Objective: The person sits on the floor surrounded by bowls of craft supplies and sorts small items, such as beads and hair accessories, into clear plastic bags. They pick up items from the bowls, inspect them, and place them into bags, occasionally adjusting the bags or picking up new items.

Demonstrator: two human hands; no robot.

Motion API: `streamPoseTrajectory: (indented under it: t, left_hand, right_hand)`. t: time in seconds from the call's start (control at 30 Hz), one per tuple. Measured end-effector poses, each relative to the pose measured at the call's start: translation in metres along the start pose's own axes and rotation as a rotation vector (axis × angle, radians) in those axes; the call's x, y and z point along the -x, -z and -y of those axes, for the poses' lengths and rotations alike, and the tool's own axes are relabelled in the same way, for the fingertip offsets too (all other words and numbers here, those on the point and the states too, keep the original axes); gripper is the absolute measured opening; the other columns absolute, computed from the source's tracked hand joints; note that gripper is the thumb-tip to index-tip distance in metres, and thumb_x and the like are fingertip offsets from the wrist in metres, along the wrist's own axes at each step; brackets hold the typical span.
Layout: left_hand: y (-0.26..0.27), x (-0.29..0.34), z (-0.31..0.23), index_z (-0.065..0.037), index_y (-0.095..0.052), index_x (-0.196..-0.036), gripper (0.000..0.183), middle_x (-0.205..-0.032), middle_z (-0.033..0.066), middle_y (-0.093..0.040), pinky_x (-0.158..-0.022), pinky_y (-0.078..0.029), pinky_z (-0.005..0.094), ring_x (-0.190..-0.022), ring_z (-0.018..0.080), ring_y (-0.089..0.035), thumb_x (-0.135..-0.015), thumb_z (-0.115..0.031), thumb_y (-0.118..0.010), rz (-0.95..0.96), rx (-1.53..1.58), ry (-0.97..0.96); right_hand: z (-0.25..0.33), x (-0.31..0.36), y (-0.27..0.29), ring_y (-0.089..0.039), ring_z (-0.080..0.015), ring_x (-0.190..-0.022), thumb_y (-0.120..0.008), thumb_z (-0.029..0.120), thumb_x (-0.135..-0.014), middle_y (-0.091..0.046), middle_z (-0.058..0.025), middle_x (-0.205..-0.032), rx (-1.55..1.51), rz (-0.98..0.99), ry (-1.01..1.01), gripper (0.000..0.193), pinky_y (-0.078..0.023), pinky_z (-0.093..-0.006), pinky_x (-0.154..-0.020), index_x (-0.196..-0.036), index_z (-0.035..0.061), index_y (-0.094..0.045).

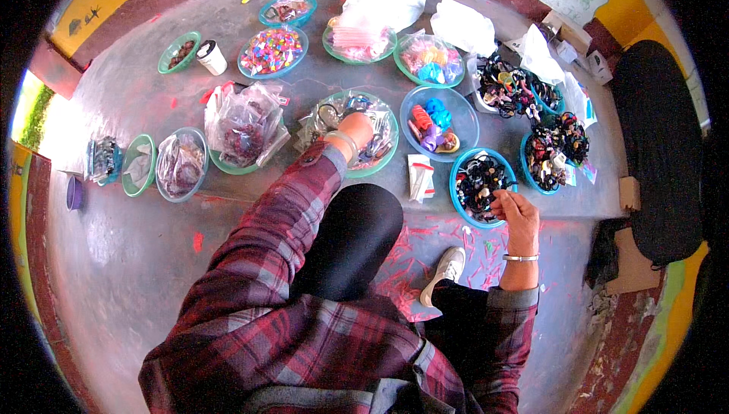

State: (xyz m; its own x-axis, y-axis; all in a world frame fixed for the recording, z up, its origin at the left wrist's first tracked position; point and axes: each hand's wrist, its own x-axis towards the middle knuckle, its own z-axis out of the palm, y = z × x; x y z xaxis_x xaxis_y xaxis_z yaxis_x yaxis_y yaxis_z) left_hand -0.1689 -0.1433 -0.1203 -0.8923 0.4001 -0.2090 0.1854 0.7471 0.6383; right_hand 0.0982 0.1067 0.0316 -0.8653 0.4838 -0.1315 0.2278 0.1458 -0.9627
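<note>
Many black bands (477, 195), thin, tangled and dotted with white, lie in the blue bowl (463, 216), just at the right hand (519, 215); its fingertips are close together, their grip unclear. Farther, the left hand (358, 130) covers shiny packets (382, 129) in the green bowl (373, 173), its fingertips hidden.

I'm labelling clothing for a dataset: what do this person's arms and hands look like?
Both sleeves are plaid, in dark red, grey and near-black. The left hand and right hand are ungloved. A pale bangle circles the left wrist; a slim silvery bracelet circles the right.
</note>
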Motion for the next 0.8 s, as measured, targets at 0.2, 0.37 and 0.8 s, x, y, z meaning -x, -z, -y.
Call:
streamPoseTrajectory:
  t: [0.2,0.37,0.8]
  left_hand:
    - [0.01,-0.014,-0.001,-0.002,-0.064,-0.075,0.023,-0.077,0.0214,-0.061,-0.069,-0.046,0.0423,-0.077,0.0337,-0.06,-0.075,-0.016,-0.046,0.031,-0.032,-0.025]
    - [0.036,-0.012,-0.017,-0.001,-0.061,-0.071,0.018,-0.07,0.0163,-0.061,-0.057,-0.048,0.0391,-0.059,0.0302,-0.059,-0.074,-0.014,-0.049,-0.145,0.022,-0.122]
    - [-0.017,-0.01,-0.013,-0.001,-0.063,-0.089,0.025,-0.091,0.0218,-0.06,-0.074,-0.046,0.0406,-0.086,0.0344,-0.059,-0.077,-0.019,-0.05,0.066,-0.198,-0.011]
  right_hand:
    - [0.002,-0.001,-0.002,-0.054,-0.0089,-0.06,-0.053,0.015,-0.085,-0.06,-0.0043,-0.07,0.066,0.016,-0.013,0.019,-0.042,-0.0201,-0.055,-0.088,-0.001,-0.062]
    - [0.002,0.0,0.001,-0.054,-0.0091,-0.06,-0.052,0.014,-0.085,-0.06,-0.0044,-0.07,0.088,0.006,-0.025,0.019,-0.043,-0.0208,-0.055,-0.088,-0.0012,-0.062]
    - [0.001,0.0,-0.009,-0.055,-0.0103,-0.06,-0.056,0.012,-0.082,-0.061,-0.0057,-0.068,0.086,0.04,-0.031,0.017,-0.045,-0.0218,-0.056,-0.089,-0.0018,-0.063]
